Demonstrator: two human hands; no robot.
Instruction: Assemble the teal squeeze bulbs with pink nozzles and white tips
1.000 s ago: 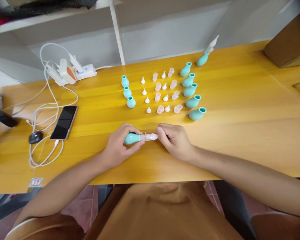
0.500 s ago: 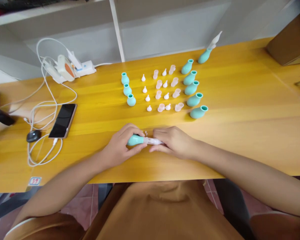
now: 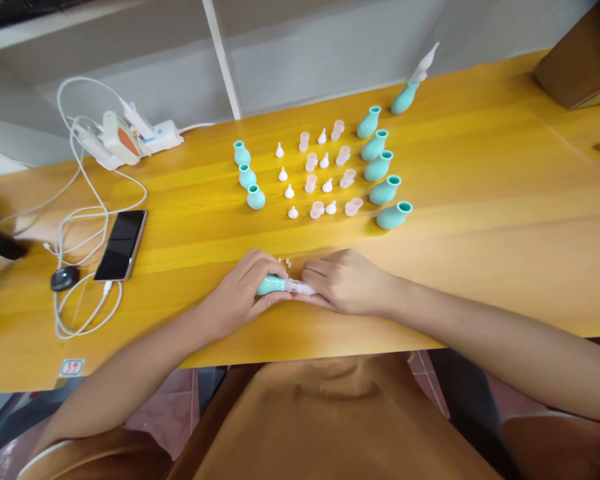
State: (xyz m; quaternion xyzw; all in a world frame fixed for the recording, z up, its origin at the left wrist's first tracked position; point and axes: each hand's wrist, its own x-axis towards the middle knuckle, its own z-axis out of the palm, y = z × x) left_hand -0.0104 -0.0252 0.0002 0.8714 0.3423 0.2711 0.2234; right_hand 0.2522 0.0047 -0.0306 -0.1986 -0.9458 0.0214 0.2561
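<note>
My left hand (image 3: 243, 293) is closed round a teal rubber bulb (image 3: 271, 285) just above the yellow table (image 3: 480, 220). My right hand (image 3: 347, 283) is closed on the clear tip piece (image 3: 301, 288) that joins the bulb's neck. Two or three tiny white bits (image 3: 284, 261) lie on the table just beyond my fingers. Farther back stand three upright teal bulbs (image 3: 247, 177), rows of small white tips (image 3: 286, 183) and clear connectors (image 3: 311, 182), and a column of teal bulbs lying on their sides (image 3: 380, 167).
One assembled bulb with a long white nozzle (image 3: 413, 83) lies at the back. A black phone (image 3: 121, 244), white cables (image 3: 87, 220), a power strip with chargers (image 3: 127, 137) and a small black object (image 3: 65, 278) sit at the left. A brown box (image 3: 580, 60) is at the far right.
My right hand has slid left along the clear tip, from pinching its far end to covering most of it against the bulb. The view has shifted slightly.
</note>
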